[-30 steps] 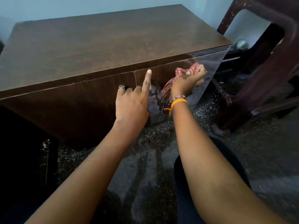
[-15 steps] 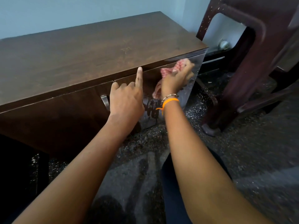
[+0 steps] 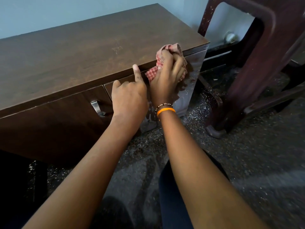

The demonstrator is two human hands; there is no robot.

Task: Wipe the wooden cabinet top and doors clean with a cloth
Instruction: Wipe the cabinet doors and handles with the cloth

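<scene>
A low dark wooden cabinet [image 3: 82,52] fills the upper left, with a flat top and two doors below. My right hand [image 3: 166,78] is shut on a red checked cloth [image 3: 153,72] and presses it against the upper part of the glossy right door [image 3: 191,90], just under the top's front edge. My left hand [image 3: 130,98] rests against the same door beside it, knuckles curled and the index finger pointing up to the top's edge. A metal handle [image 3: 97,108] shows on the left door [image 3: 57,123].
A dark maroon plastic chair [image 3: 257,68] stands close to the cabinet's right end. The floor [image 3: 247,162] is dark speckled stone. A pale blue wall [image 3: 66,12] runs behind the cabinet. My knee in dark fabric [image 3: 175,204] is at the bottom centre.
My right hand has carried the cloth up the right door toward the top's front edge. The left hand stays on the door. The view has shifted right and closer.
</scene>
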